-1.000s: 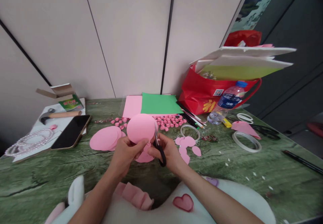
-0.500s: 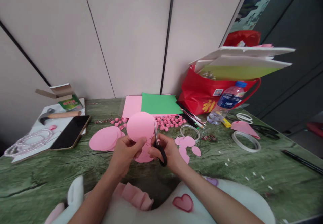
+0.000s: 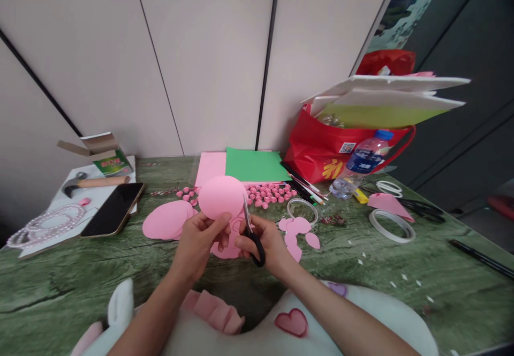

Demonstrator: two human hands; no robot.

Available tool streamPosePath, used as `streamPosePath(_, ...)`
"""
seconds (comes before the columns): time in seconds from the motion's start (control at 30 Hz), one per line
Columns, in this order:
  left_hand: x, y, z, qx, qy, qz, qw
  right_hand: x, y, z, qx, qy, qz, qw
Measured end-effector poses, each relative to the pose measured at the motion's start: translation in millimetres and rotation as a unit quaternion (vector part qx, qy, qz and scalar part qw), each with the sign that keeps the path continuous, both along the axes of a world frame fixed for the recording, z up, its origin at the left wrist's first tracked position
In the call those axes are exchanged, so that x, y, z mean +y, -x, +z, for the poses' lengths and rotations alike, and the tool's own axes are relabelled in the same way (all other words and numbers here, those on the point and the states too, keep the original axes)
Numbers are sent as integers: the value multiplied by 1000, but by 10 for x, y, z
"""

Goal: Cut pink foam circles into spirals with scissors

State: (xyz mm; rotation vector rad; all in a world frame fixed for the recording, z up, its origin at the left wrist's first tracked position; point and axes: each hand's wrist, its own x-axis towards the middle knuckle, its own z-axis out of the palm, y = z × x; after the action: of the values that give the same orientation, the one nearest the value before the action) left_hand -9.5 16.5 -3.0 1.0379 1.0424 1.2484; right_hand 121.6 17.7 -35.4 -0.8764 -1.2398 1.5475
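Observation:
Between thumb and fingers, my left hand (image 3: 203,241) pinches the lower edge of a round pink paper disc (image 3: 222,197), raised above the table. My right hand (image 3: 265,242) is closed round the black handles of a pair of scissors (image 3: 257,248); their blades point up at the disc's right edge. Whether the blades touch the paper I cannot tell. Beneath both hands lies more pink paper (image 3: 225,251), partly hidden. A stack of pink discs (image 3: 165,221) is left of my left hand, and small pink cut pieces (image 3: 297,226) are right of the scissors.
Rolled pink paper buds (image 3: 271,191) lie behind my hands, near green paper (image 3: 257,164). A phone (image 3: 113,210) and a hammer (image 3: 100,182) are at left. Tape rolls (image 3: 391,225), a water bottle (image 3: 357,171) and a red bag (image 3: 307,150) stand or lie at right.
The pink disc has shifted slightly left and up with my left hand. The scissors stay almost in place, and their blades look a little further from the disc's edge.

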Motion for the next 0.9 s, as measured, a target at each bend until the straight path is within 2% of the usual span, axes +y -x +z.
streamPosePath(0.2, -3, 11, -27, 31, 6, 18, 999, -2, 8, -4, 6, 3, 10, 1000)
streamPosePath(0.43, -9, 11, -42, 77, 17, -1, 997, 19, 4, 9, 13, -8, -25, 1000)
streamPosePath(0.57, -12, 20, -50, 93, 18, -10, 995, 29, -7, -7, 15, -27, -22, 999)
streamPosePath(0.9, -8, 20, -54, 60, 15, 6, 998, 42, -26, 6, 17, -35, -8, 999)
